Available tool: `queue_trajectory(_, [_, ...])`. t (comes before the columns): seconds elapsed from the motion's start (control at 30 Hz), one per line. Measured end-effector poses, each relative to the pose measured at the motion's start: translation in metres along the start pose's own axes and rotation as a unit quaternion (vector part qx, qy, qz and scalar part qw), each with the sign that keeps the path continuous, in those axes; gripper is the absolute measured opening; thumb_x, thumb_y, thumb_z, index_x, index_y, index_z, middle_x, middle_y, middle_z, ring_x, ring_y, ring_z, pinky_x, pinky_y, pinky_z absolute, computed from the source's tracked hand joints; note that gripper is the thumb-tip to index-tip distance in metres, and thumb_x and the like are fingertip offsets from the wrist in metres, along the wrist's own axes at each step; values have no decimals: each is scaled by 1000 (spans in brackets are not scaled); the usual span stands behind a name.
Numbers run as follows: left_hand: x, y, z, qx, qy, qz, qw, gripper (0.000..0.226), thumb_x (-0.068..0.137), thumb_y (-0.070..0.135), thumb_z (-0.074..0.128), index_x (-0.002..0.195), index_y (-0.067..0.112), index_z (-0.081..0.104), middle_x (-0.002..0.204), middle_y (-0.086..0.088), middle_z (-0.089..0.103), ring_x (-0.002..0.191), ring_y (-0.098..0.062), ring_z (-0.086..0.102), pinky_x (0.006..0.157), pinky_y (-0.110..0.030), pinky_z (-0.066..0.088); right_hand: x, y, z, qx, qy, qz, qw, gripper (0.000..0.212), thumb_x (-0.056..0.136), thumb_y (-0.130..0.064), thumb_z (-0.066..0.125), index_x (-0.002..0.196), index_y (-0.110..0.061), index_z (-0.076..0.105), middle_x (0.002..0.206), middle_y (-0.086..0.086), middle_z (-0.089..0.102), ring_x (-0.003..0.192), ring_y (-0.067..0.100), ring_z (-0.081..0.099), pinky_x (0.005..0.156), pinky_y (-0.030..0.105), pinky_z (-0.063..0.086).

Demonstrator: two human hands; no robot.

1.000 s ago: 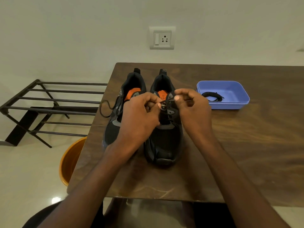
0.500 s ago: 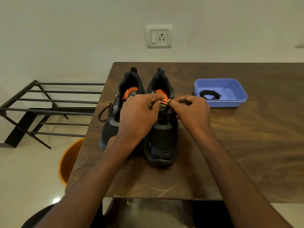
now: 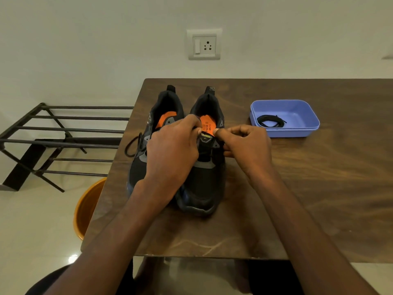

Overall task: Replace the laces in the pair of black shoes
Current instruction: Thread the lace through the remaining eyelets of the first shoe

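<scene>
Wood table [image 3: 319,188]: both hands [image 3: 174,150] [image 3: 246,145] pinch right shoe [image 3: 204,177] tongue.

Both forearms reach forward, bare. Left hand [image 3: 173,149] knuckles up, fingers curled, thumb and forefinger pinching at the grip. Right hand [image 3: 247,145] just beside it, fingers curled, thumb tip facing the left thumb; what each grip pinches is hidden.

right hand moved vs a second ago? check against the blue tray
Yes, slightly. The right hand has dropped toward the near table edge; earlier its knuckles sat level with the blue tray, now they are below its front wall. It still works the right shoe.
</scene>
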State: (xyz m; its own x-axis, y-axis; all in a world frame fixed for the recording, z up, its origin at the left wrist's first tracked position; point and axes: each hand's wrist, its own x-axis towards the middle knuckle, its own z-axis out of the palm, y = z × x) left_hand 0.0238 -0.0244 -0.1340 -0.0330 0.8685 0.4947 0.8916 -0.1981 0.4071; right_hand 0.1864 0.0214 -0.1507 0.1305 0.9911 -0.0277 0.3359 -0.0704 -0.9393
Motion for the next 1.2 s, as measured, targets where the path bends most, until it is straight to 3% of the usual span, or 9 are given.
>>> queue_trajectory(0.2, [2, -2, 2, -73, -53, -34, 995, 13, 93, 18, 74, 106, 20, 73, 102, 6, 65, 93, -10, 62, 83, -39, 59, -2, 0, 4, -5, 10, -3, 1000, 22, 78, -45, 85, 74, -25, 75, 67, -10, 73, 66, 7, 73, 69, 41, 65])
queue_trajectory(0.33, [5, 3, -1, -4, -101, -23, 995, 23, 98, 24, 68, 121, 23, 74, 109, 3, 62, 96, -16, 61, 84, -41, 58, -2, 0, 2, 5, 5, 4, 1000, 22, 78, -44, 84, 75, -24, 76, 68, -10, 74, 65, 8, 74, 70, 41, 65])
queue_trajectory(0.43, [7, 9, -2, 52, -120, -14, 991, 32, 102, 25, 64, 133, 25, 68, 106, 2, 52, 91, -19, 58, 75, -35, 53, -2, 0, 2, 4, 2, 2, 1000, 23, 78, -45, 84, 74, -24, 76, 67, -9, 74, 65, 9, 74, 71, 42, 65])
queue_trajectory(0.53, [7, 12, 2, 80, -126, -15, 989, 21, 101, 24, 65, 121, 21, 70, 102, 4, 44, 84, -19, 56, 68, -31, 44, -3, 1, 3, -9, 5, -7, 1000, 24, 77, -47, 83, 71, -25, 75, 66, -9, 73, 67, 9, 74, 70, 43, 65])
queue_trajectory(0.63, [6, 9, 8, 21, -119, -36, 992, 8, 101, 25, 63, 104, 20, 69, 99, 5, 50, 85, -18, 55, 71, -34, 45, -3, 1, 3, -11, 5, -8, 1000, 25, 76, -48, 81, 68, -25, 74, 65, -9, 73, 69, 9, 74, 71, 43, 64])
queue_trajectory(0.77, [6, 2, 14, -33, -115, -55, 991, 8, 99, 25, 68, 102, 23, 74, 98, 6, 55, 85, -9, 53, 76, -29, 48, -3, 0, 2, -6, 0, -5, 1000, 25, 77, -48, 81, 69, -25, 75, 66, -8, 74, 69, 9, 74, 72, 43, 64])
queue_trajectory(0.9, [0, 3, 18, -126, -54, -109, 985, 4, 96, 23, 71, 95, 23, 75, 95, 8, 59, 84, -5, 57, 75, -22, 48, -3, -1, 2, -3, 0, 4, 1000, 25, 78, -47, 81, 69, -24, 75, 66, -7, 74, 68, 10, 74, 73, 43, 65])
queue_trajectory(1.0, [-3, 7, 22, -139, -48, -143, 979, 5, 96, 28, 71, 94, 25, 75, 94, 8, 58, 84, -6, 58, 76, -27, 51, -4, -2, 2, 9, 1, 15, 1000, 22, 79, -42, 82, 71, -22, 75, 67, -6, 74, 67, 10, 75, 73, 43, 65])
queue_trajectory(1.2, [5, -1, 12, -64, -118, -68, 989, 9, 98, 26, 68, 103, 28, 76, 95, 10, 51, 83, -6, 51, 72, -29, 49, -3, -1, 2, 6, -4, 26, 1000, 25, 79, -45, 83, 73, -22, 76, 67, -6, 75, 68, 10, 75, 74, 43, 65])
